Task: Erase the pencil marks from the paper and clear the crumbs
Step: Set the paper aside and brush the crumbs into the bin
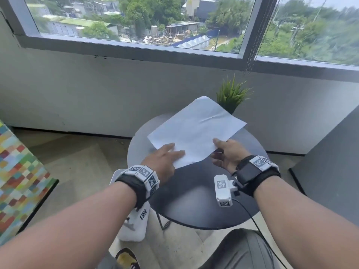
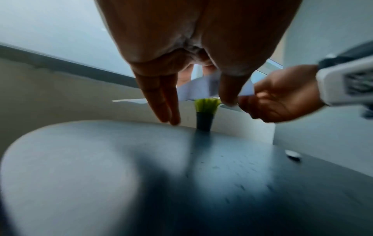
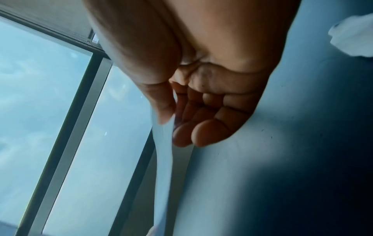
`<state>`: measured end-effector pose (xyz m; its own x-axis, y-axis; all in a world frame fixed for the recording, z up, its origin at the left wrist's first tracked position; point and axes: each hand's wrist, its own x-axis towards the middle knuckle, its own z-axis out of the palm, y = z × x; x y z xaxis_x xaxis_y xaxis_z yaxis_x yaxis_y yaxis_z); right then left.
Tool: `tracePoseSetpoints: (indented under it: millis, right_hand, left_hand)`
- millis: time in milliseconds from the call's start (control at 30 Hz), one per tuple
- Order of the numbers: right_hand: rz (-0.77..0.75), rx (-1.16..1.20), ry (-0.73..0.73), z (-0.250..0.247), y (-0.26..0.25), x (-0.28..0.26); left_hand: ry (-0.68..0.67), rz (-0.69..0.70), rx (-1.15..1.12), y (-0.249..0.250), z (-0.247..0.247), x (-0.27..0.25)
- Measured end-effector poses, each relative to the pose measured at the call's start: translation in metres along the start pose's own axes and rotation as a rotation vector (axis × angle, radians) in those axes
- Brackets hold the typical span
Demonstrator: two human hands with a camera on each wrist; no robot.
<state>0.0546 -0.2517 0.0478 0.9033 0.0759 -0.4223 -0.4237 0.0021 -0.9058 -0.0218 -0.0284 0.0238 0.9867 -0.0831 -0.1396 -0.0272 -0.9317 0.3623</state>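
A white sheet of paper (image 1: 196,129) is lifted off the round dark table (image 1: 194,200) and tilts up toward the window. My right hand (image 1: 216,148) pinches its near right edge between thumb and fingers, as the right wrist view shows (image 3: 169,123). My left hand (image 1: 167,156) lies on the near left part of the sheet with its fingers (image 2: 161,102) straight. The paper (image 2: 193,89) passes between them. Small dark crumbs (image 2: 242,167) speckle the tabletop (image 2: 101,167). No pencil marks show on the sheet.
A small potted green plant (image 1: 232,94) stands at the table's far edge, partly behind the paper. A small pale object (image 2: 292,155) lies near the table's right rim. On the floor to the left sit a white object (image 1: 134,220) and a multicoloured panel (image 1: 19,181).
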Motion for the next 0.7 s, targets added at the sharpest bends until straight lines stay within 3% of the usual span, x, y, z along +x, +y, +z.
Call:
tracePoseSetpoints:
  millis: [100, 200, 267, 333, 400, 500, 633, 700]
  right_hand:
    - [-0.058, -0.397, -0.111, -0.019, 0.0, 0.009]
    - [-0.204, -1.235, -0.287, -0.061, 0.002, 0.015]
    - [-0.194, -1.575, -0.42, -0.086, 0.01, 0.016]
    - [-0.249, -1.635, -0.466, -0.103, 0.022, 0.018]
    - [-0.349, -1.617, -0.441, -0.108, 0.028, 0.021]
    - [-0.385, -1.555, -0.401, -0.099, 0.017, 0.036]
    - [-0.419, -1.518, -0.283, -0.079, -0.01, 0.09]
    - [-0.45, -1.483, -0.234, -0.066, -0.022, 0.119]
  left_hand:
    - [0.023, -0.055, -0.041, -0.008, -0.006, 0.034]
    - [-0.006, -0.07, -0.027, -0.019, -0.014, 0.066]
    - [-0.04, -0.069, -0.002, -0.025, -0.021, 0.08]
    - [-0.1, -0.056, 0.028, -0.031, -0.025, 0.09]
    - [-0.152, -0.037, 0.062, -0.036, -0.026, 0.096]
    - [-0.232, 0.026, 0.123, -0.041, -0.026, 0.105]
    - [-0.28, 0.071, 0.249, -0.052, -0.025, 0.127]
    - [-0.368, 0.071, 0.329, -0.06, -0.024, 0.141]
